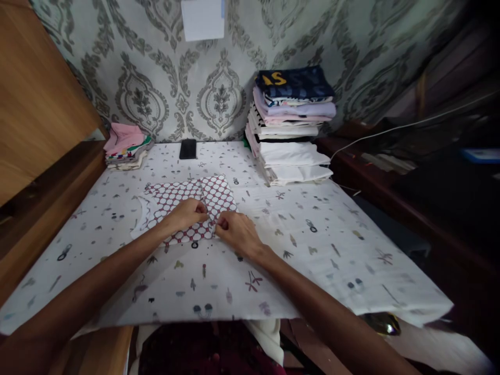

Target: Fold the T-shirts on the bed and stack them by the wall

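A small white shirt (pixel 175 195) with a red and dark lattice pattern lies on the cloth-covered table, its white neckline to the left. Its right part is folded over, leaving an edge that runs between my hands. My left hand (pixel 186 214) rests over the middle of the shirt, fingers curled and pinching the fabric by that edge. On the near right side, my right hand (pixel 239 232) is closed, with thumb and fingers pinching the folded part. The fabric within both pinches is mostly hidden by my fingers.
A tall stack of folded clothes (pixel 292 125) stands at the back right, and a smaller clothes pile (pixel 127 148) at the back left. Between them lies a black phone (pixel 188 149). The printed tablecloth (pixel 312 250) reaches the front edge; a wooden cabinet (pixel 42 94) flanks the left.
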Demonstrator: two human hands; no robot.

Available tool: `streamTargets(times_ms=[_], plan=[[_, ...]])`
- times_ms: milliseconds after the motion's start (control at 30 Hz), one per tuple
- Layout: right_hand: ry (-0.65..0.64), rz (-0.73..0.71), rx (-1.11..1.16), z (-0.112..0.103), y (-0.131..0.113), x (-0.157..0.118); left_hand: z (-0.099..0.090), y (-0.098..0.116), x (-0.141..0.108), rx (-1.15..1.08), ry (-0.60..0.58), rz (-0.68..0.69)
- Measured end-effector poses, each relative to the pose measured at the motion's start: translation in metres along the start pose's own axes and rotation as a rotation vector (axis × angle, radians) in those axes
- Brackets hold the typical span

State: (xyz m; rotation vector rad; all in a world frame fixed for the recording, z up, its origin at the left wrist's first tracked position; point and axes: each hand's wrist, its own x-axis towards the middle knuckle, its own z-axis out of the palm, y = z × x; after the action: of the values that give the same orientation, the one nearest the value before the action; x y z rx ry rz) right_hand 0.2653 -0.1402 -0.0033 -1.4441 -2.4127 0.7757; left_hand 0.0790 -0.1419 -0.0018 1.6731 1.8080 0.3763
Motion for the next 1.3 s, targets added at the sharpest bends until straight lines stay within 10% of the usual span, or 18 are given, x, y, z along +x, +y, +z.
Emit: streamTargets(times_ms=[300,667,867,1300], plan=[[0.068,-0.041,0.564,0.003,0.020,0.005,-0.003,0.009,0.005,-0.059,0.077,-0.048],[0.147,-0.341,0.052,0.009,0.019,-0.005,-0.015,-0.009,0.015,0.189,0.266,0.050],[0.105,-0.476,-0.077,0.015,0.020,-0.005,-0.014,0.003,0.035,0.388,0.395,0.321],[0.092,-0.562,-0.028,0.019,0.026,-0.004,-0.029,-0.005,0.100,0.420,0.381,0.044]])
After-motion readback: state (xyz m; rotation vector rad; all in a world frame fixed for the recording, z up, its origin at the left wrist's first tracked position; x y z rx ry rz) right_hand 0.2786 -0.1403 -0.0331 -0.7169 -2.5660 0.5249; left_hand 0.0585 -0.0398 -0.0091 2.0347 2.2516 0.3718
